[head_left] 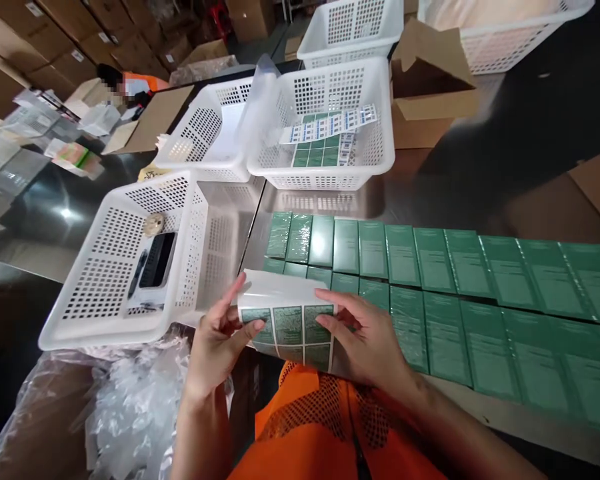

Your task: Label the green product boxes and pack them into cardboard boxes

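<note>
Between my two hands is a sheet of green stickers (289, 325), its blank white backing bent over at the top. My left hand (223, 337) pinches the sheet's left edge with thumb and fingers. On the opposite edge, my right hand (363, 328) grips it the same way. The sheet is held above the near edge of the metal table, in front of my orange vest (300, 427). Two rows of green boxes in shiny wrap (403, 257) lie just beyond and to the right of my hands. The sheet covers part of the nearer row.
At left, a white basket (97, 267) holds a black phone (159, 259) and pens. Farther back, another basket (320, 179) contains label strips (330, 127) and green sticker sheets. An open carton (425, 123) stands beside it. Below left is a bag of clear plastic (135, 407). Another person sits far left.
</note>
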Tool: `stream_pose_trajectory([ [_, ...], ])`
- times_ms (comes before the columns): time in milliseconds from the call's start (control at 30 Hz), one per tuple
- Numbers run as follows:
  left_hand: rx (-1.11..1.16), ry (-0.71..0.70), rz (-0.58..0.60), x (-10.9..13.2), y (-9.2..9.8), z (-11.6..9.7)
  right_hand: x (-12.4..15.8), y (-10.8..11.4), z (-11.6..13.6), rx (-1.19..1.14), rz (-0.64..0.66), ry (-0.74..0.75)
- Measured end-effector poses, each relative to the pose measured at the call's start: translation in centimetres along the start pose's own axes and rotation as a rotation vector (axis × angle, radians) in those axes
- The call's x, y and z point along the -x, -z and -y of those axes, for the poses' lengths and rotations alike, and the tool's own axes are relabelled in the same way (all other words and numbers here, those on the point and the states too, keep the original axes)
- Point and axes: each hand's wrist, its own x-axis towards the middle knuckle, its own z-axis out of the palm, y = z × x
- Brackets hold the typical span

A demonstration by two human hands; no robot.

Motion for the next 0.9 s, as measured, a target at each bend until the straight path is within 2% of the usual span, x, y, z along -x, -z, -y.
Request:
stream_pose_trajectory([
  [167, -0.277, 0.024, 0.008, 0.0, 0.7, -0.6, 0.4, 0.3, 0.3, 0.081, -0.041, 0.043],
  [300, -0.388, -0.231, -0.022, -0.7, 0.7, -1.2, 0.6, 0.3, 0.7, 0.041, -0.068, 0.055],
  [367, -0.348, -0.278, 0.012, -1.0, 0.6, -1.2, 0.8, 0.3, 0.9, 0.013, -0.061, -0.008],
  [467, -0.177, -0.126, 0.079, -1.1, 0.2, -0.9, 1.0, 0.4, 1.1, -0.035, -0.088, -0.092],
  [567, -0.053, -0.001, 0.058, -1.0, -0.4, -0.4, 1.1, 0.5, 1.0, 0.002, -0.101, -0.103],
  [667, 0.005, 0.054, 0.042, -1.3, -0.9, 0.0, 1.3, 0.5, 1.0, 0.180, -0.100, 0.085],
  [767, 0.074, 0.097, -0.025, -2.2, -0.7, 0.3, 1.8, 1.0, 1.5, 0.315, -0.077, 0.435],
  [833, 0.133, 0.152, -0.071, -3.1, 0.0, 0.4, 2.6, 1.7, 2.2, 0.292, 0.062, 0.624],
  [900, 0.182, 0.183, -0.123, -4.0, 0.9, 0.3, 3.3, 2.8, 2.9, 0.139, 0.239, 0.707],
])
